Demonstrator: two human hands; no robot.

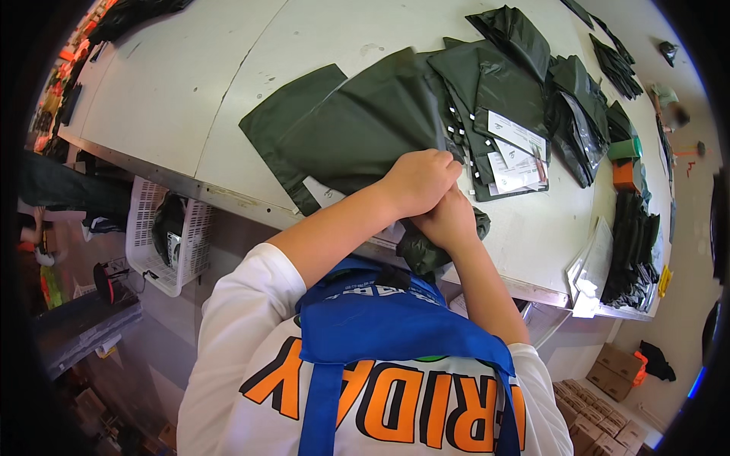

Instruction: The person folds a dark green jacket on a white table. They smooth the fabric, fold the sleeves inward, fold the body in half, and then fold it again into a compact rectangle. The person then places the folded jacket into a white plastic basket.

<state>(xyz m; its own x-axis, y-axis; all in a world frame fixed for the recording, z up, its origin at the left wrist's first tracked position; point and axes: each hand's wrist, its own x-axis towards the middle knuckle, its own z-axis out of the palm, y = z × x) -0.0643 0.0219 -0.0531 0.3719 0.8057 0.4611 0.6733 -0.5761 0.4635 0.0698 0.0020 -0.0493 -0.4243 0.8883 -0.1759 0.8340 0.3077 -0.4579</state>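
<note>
Large, flat dark green plastic bags (350, 125) lie fanned out on the white table in front of me. My left hand (422, 181) is closed at the right lower edge of the top bag, fingers curled in. Pressed against it from below, my right hand (449, 220) is closed too, near the table's front edge. Crumpled dark plastic (423, 252) bulges out under my right hand. What lies between the fingers is largely hidden. Just right of my hands is a stack of dark green bags (506, 91) with white printed cards (517, 163) on it.
More dark packages (578, 129) and a dark stack (633, 251) line the table's right side, near a green and orange box (626, 161). A white plastic basket (169, 235) hangs below the table's left edge (228, 199). Cardboard boxes (613, 372) stand on the floor at lower right.
</note>
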